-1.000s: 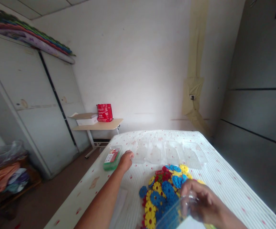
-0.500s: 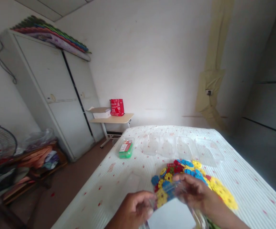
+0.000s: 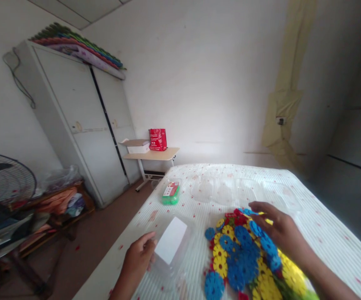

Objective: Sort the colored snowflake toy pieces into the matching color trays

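Biggest thing in view was the table [image 3: 330, 237], covered in white ribbed cloth with little red marks and filling the lower middle and lower right. The grey cabinet [image 3: 89, 154] took up the left side, colourful rolled stuff on top. Next, the heap of flower-shaped discs [image 3: 242, 258] sat lower right of centre, mostly blue and yellow, some red and green peeking through. Above it in the frame ran a row of clear plastic trays [image 3: 249, 189]. The right hand [image 3: 280, 227] was over the heap's upper right part, fingers apart; couldn't tell if the tips touched any discs. A clear container with a white label [image 3: 171, 241] lay lower centre, and the left hand [image 3: 141, 252] was at its left edge, but no idea whether the fingers were pinching it. Smallest was the green-filled box [image 3: 170, 193], near the table's left edge.
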Motion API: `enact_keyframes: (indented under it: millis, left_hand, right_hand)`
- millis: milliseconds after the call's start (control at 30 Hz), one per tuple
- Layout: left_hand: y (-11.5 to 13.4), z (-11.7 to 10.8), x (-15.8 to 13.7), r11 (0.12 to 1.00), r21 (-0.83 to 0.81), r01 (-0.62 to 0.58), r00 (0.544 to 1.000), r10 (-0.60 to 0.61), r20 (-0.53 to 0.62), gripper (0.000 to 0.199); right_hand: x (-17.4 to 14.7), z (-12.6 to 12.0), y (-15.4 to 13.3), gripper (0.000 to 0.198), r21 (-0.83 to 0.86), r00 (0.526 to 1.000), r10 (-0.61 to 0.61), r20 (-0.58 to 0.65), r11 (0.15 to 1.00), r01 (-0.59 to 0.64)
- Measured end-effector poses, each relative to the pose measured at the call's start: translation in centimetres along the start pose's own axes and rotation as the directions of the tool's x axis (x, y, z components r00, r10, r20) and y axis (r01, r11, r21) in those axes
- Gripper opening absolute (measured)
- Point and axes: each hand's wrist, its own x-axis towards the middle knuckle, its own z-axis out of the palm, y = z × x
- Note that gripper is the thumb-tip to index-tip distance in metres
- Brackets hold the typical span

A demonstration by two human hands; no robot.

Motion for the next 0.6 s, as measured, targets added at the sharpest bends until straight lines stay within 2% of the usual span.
enact_keyframes:
  millis: [67,133,200,267,367,467,600]
  left_hand:
    - [-0.7,0.2,0.3,0.981,0.185,-0.066,0.996,0.077,-0.052,0.051]
    - [-1.0,0.2,0.4,0.911,0.389,-0.137,0.982,0.177,-0.068,0.042]
    - [-1.1,0.3,0.2,0.821,0.550,-0.156,0.975,0.216,-0.046,0.040]
    - [-0.8,0.3,-0.4,0.743,0.652,-0.152,0.976,0.217,-0.019,0.042]
    - [-0.1,0.6,-1.5,0.629,0.753,-0.191,0.966,0.258,0.030,0.048]
    - [0.5,1.5,-2.4,0.547,0.804,-0.233,0.954,0.290,0.079,0.059]
    - [0.5,3.2,-2.7,0.504,0.810,-0.299,0.952,0.214,0.219,0.076]
  right_hand:
    - [0.5,-1.6,1.8,0.031,-0.181,0.997,-0.038,-0.069,0.983,0.025]
    - [1.0,-3.1,4.1,0.030,-0.363,0.992,-0.070,-0.100,0.931,0.029]
    - [1.5,-4.4,6.4,0.028,-0.514,0.996,-0.053,-0.076,0.858,0.007]
    - [1.8,-5.3,8.4,0.030,-0.619,1.000,0.022,-0.018,0.785,-0.028]
    - [2.0,-5.7,10.2,0.034,-0.706,0.989,0.136,0.063,0.706,-0.052]
    - [2.1,-5.1,10.8,0.040,-0.764,0.973,0.192,0.131,0.645,-0.025]
    - [2.3,-4.3,10.8,0.038,-0.822,0.955,0.255,0.153,0.570,-0.021]
